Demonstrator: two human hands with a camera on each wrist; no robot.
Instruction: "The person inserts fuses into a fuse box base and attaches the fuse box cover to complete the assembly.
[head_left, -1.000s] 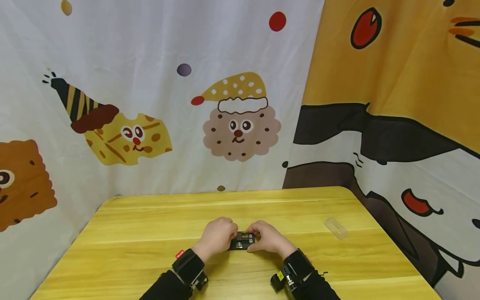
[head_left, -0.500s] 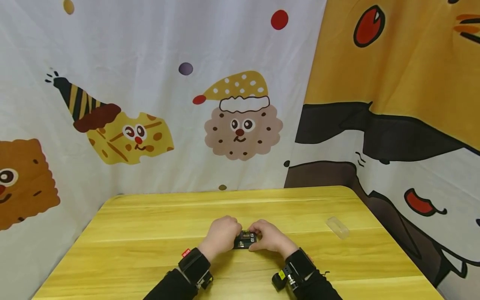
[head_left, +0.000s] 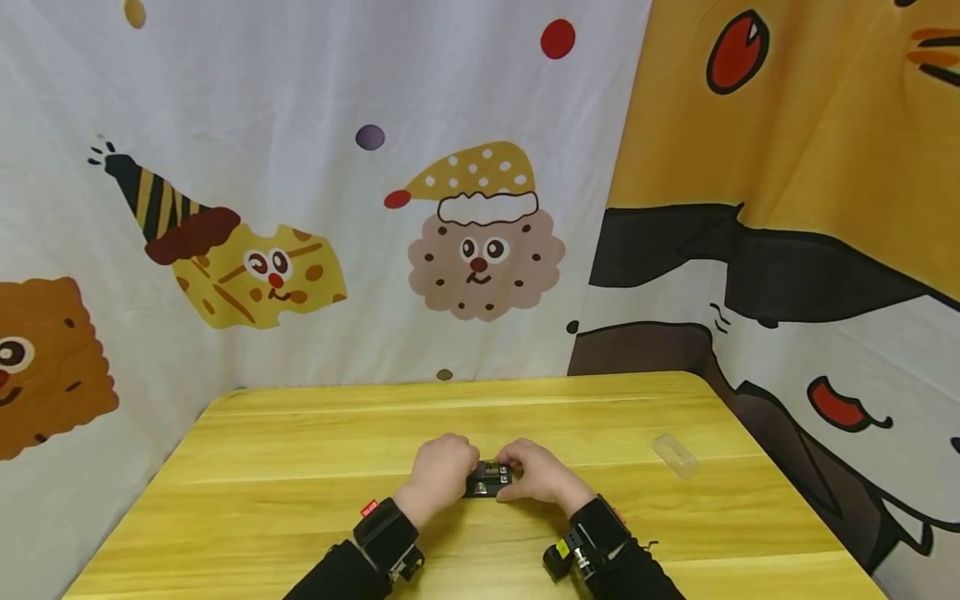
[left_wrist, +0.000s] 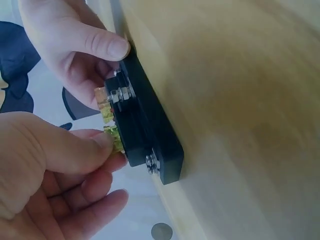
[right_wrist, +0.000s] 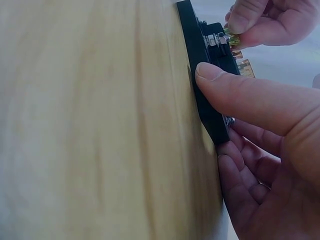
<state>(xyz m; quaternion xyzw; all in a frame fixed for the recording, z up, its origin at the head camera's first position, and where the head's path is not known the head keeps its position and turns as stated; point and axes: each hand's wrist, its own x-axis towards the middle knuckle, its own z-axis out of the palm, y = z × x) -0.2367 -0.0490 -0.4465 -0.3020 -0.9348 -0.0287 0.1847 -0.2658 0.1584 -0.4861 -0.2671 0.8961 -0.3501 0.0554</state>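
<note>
A black fuse block (head_left: 489,488) with metal studs and nuts lies on the wooden table in front of me. My left hand (head_left: 441,471) is at its left end, pinching a yellow-green translucent blade fuse (left_wrist: 117,141) between thumb and finger. That fuse sits at the top of the block; how deep it goes is hidden. Beside it an orange-tinted piece (left_wrist: 103,102), seemingly another fuse, stands on the block. My right hand (head_left: 546,477) grips the right end, the thumb along the near edge and fingers behind.
A clear plastic cover (head_left: 675,456) lies on the table (head_left: 315,450) to the right. Behind the table hangs a cartoon-printed curtain (head_left: 300,100). Both wrists wear black straps with small cameras.
The left hand shifted slightly right, then slightly back left, still at the fuse. The right hand keeps its grip on the fuse block. The head view moved a little.
</note>
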